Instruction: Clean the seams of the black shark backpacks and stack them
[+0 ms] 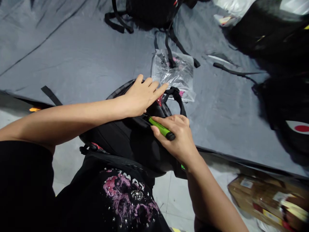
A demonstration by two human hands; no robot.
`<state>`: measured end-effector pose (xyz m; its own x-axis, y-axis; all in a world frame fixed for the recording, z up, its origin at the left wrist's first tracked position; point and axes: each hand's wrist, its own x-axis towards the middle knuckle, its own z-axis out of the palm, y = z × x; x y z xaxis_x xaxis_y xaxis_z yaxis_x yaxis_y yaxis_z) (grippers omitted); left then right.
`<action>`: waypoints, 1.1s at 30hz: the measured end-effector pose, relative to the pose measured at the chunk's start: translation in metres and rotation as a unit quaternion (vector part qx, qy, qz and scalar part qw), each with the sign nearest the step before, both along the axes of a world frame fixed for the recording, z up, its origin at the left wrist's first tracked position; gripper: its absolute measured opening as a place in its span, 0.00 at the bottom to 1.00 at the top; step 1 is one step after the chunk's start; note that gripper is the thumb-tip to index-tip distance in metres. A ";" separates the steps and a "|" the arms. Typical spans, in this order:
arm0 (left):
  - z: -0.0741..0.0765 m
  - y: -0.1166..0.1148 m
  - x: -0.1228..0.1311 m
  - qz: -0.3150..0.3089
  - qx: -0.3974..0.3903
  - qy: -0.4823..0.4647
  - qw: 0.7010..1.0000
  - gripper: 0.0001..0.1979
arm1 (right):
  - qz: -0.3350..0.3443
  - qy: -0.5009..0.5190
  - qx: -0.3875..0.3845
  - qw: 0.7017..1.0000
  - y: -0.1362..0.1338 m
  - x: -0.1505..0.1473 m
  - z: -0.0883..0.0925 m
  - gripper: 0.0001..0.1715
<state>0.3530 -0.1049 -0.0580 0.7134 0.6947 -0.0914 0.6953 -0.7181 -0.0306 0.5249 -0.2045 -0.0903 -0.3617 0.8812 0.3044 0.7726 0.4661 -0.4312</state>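
A black backpack (145, 140) lies across the near edge of the grey-covered table, leaning toward my body. Spread flat on its upper part is my left hand (144, 96), fingers apart. My right hand (175, 133) grips a green-handled tool (160, 127) with a black end cap. Its thin tip points at the bag beside my left palm; the very end is hidden, so its kind is unclear. A black strap loop (177, 96) stands up from the bag near my right hand.
A clear plastic bag (173, 72) lies just beyond the backpack. Another black bag (152, 13) with loose straps sits at the back. More dark bags (285, 106) line the right side. Cardboard boxes (256, 196) stand on the floor at lower right.
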 end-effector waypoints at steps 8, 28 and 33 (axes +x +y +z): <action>0.000 0.001 -0.002 0.002 -0.008 -0.025 1.000 0.46 | 0.010 -0.062 -0.002 0.998 0.005 -0.011 0.010 0.14; -0.002 0.000 -0.009 0.000 0.017 -0.035 0.999 0.44 | -0.134 0.011 0.004 0.991 -0.015 -0.037 -0.002 0.15; -0.001 0.000 -0.009 0.002 0.004 -0.043 0.999 0.43 | -0.134 0.049 -0.015 0.990 -0.015 -0.043 -0.003 0.14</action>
